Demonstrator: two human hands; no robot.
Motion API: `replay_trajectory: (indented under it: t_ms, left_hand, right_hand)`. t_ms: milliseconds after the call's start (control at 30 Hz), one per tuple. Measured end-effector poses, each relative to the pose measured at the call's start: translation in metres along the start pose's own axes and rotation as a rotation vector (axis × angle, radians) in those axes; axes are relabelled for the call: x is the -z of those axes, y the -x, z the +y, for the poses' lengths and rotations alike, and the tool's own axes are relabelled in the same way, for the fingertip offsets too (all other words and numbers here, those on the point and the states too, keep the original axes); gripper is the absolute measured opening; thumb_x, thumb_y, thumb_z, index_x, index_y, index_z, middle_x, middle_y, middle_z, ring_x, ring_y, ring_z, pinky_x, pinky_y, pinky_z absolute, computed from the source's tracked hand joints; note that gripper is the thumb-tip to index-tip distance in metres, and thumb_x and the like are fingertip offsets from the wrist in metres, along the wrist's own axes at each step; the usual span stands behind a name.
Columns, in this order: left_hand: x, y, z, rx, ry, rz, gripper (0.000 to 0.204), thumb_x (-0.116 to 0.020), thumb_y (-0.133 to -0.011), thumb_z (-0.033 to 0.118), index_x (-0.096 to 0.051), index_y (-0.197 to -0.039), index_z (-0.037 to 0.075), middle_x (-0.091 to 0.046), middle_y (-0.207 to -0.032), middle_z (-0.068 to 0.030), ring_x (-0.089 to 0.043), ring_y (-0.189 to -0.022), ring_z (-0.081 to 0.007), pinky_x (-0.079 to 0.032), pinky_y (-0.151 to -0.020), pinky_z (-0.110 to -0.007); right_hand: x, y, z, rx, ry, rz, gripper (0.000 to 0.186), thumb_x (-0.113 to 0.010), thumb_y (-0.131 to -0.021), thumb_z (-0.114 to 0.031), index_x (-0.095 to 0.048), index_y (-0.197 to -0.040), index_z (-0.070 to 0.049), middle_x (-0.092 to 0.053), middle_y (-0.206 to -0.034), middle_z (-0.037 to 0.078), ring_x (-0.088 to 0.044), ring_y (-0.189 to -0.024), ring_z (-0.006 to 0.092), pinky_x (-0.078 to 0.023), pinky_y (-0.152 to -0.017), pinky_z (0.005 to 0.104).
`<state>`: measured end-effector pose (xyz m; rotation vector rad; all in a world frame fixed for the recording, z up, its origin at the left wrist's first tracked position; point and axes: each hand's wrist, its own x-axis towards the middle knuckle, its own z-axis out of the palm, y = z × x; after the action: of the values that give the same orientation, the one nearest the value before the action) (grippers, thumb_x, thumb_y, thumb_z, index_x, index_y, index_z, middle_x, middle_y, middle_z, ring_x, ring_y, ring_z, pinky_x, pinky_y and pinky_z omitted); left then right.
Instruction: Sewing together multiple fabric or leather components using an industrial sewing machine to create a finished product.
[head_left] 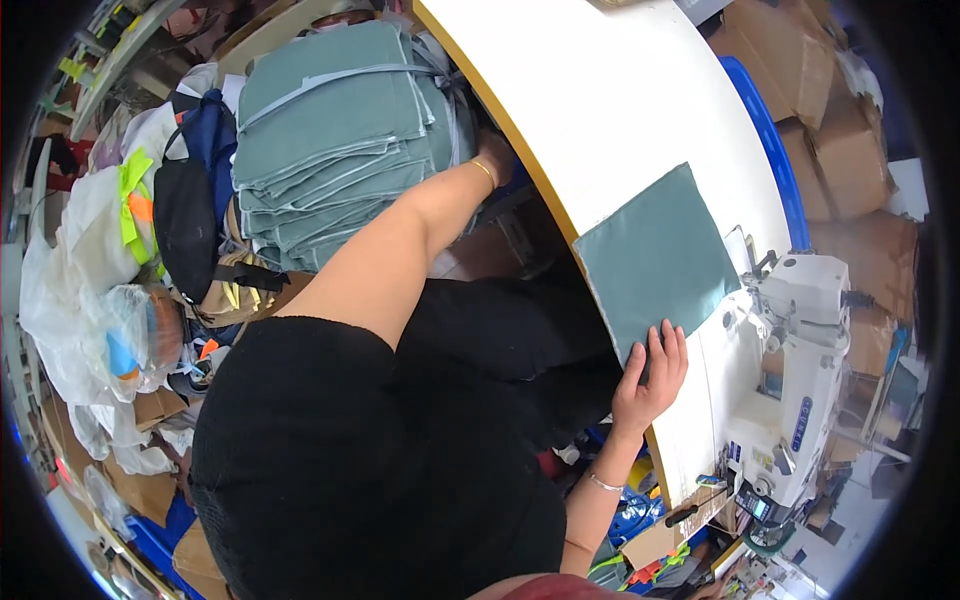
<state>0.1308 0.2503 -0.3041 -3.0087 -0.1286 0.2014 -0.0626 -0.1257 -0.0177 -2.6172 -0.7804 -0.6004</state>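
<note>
Person at a sewing station, one hand on a teal fabric panel, the other reaching toward a fabric stack.

Right hand (652, 375) lies flat, fingers spread and released, pressing the near edge of the teal fabric panel (655, 258) that sits on the white counter (610, 100), just beside the white sewing machine (800, 370). Left hand (493, 150) reaches past the counter's yellow edge near the stack of teal fabric pieces (335, 140); its fingers are hidden, so grip cannot be told. To feed well, the panel likely needs keeping flat and square to the machine, palm pressure even. Around: black bag (185, 225), plastic bags (70, 300), cardboard boxes (830, 110). The counter edge blocks the view of the left hand.
</note>
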Motion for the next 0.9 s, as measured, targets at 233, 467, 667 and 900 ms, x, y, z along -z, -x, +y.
replay_trajectory:
  t_ms: [233, 467, 667, 900]
  left_hand:
    - [0.065, 0.051, 0.003, 0.030, -0.058, -0.189, 0.065, -0.051, -0.100, 0.034, -0.037, -0.162, 0.018, -0.030, -0.170, -0.0056, -0.024, -0.157, -0.0296, -0.021, -0.125, -0.051]
    - [0.088, 0.052, 0.006, -0.193, -0.221, -0.545, 0.065, -0.053, -0.097, 0.032, -0.044, -0.159, 0.016, -0.033, -0.169, -0.0098, -0.024, -0.157, -0.0323, -0.019, -0.125, -0.058]
    - [0.051, 0.050, -0.024, -0.210, -0.199, -0.544, 0.052, -0.058, -0.094, 0.033, -0.062, -0.145, 0.020, -0.053, -0.157, -0.0057, -0.044, -0.148, -0.0327, -0.025, -0.117, -0.068]
    - [0.029, 0.049, -0.039, -0.193, -0.081, -0.456, 0.049, -0.065, -0.084, 0.033, -0.073, -0.131, 0.018, -0.062, -0.146, -0.0122, -0.057, -0.137, -0.0317, -0.038, -0.115, -0.055]
  right_hand:
    - [0.002, -0.001, -0.003, 0.017, 0.013, 0.029, 0.024, -0.070, -0.094, -0.011, -0.073, -0.115, 0.000, -0.068, -0.132, 0.016, -0.057, -0.131, 0.0384, -0.044, -0.110, 0.0475]
    - [0.006, 0.009, -0.002, -0.054, 0.010, 0.035, 0.025, -0.071, -0.094, -0.013, -0.074, -0.116, -0.001, -0.069, -0.132, 0.013, -0.056, -0.133, 0.0344, -0.043, -0.111, 0.0452]
    - [0.003, 0.001, -0.006, -0.003, -0.023, 0.052, 0.026, -0.073, -0.092, -0.013, -0.074, -0.115, -0.002, -0.069, -0.131, 0.012, -0.058, -0.130, 0.0343, -0.045, -0.109, 0.0453]
    - [0.001, -0.001, -0.007, 0.001, -0.031, 0.068, 0.025, -0.073, -0.091, -0.013, -0.074, -0.113, -0.002, -0.070, -0.129, 0.012, -0.059, -0.127, 0.0344, -0.046, -0.107, 0.0450]
